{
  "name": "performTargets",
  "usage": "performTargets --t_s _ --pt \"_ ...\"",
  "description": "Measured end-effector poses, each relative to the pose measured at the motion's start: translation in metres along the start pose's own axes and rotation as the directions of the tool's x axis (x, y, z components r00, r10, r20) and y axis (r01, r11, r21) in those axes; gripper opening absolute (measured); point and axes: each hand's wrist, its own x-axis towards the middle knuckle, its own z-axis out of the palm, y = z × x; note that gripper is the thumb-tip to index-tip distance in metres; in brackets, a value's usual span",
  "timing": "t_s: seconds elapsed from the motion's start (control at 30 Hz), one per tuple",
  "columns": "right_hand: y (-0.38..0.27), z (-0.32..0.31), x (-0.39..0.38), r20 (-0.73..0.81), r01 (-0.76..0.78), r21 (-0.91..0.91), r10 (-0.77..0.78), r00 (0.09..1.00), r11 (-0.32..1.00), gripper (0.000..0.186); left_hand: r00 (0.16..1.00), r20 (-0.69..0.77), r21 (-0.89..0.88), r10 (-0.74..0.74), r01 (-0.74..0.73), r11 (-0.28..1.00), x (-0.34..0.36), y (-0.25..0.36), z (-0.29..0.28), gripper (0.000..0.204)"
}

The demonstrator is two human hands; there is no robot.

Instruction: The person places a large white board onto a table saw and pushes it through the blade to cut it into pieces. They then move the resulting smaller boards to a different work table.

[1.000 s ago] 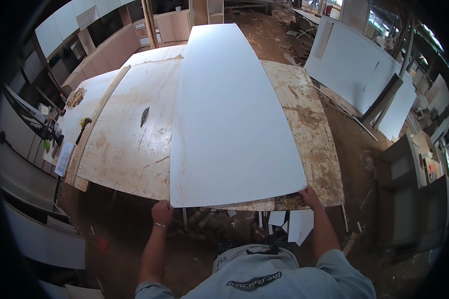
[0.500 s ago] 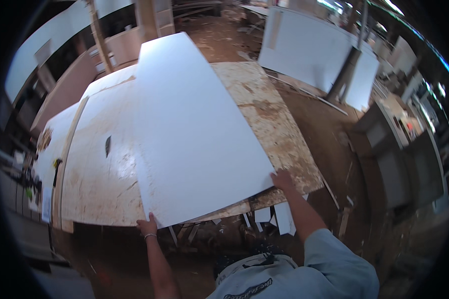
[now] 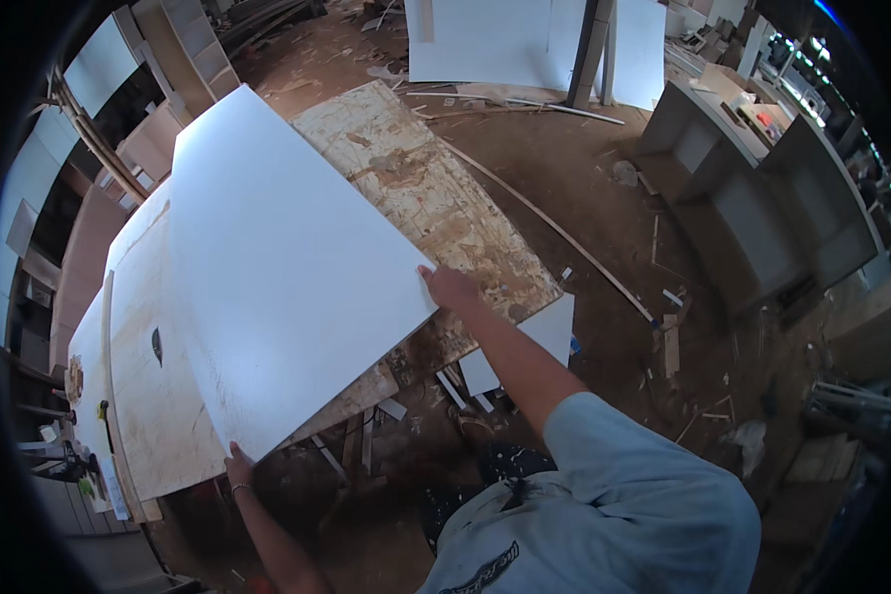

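A long white panel [image 3: 277,257] lies on a worn, stained work surface, its far end reaching away from me. My left hand [image 3: 238,465] is closed on the near left corner, thumb on top and the other fingers hidden below. At the near right corner, my right hand [image 3: 452,287] grips the edge in the same way, with that arm stretched out. Beneath the panel's right side shows a scuffed, flaking board [image 3: 455,218]. To its left lies a pale sheet [image 3: 139,396] with a small dark oval mark or hole.
A wooden strip [image 3: 115,386] crosses the pale sheet at left. White offcuts [image 3: 480,371] lie low by the board's near edge. Unfinished cabinets [image 3: 733,188] stand at right. Large white sheets [image 3: 495,45] lean against a post [image 3: 590,54] at the back. Scraps litter the brown floor.
The view has turned to the right, so the table and panel sit further left in the picture. Both hands keep hold of the same two panel corners.
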Motion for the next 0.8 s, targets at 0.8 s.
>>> performTargets --t_s 0.8 --pt "0.37 0.057 -0.404 0.452 -0.008 0.15 -0.062 0.89 0.989 0.078 0.956 -0.156 -0.341 -0.247 0.182 0.922 -0.47 -0.275 0.041 0.063"
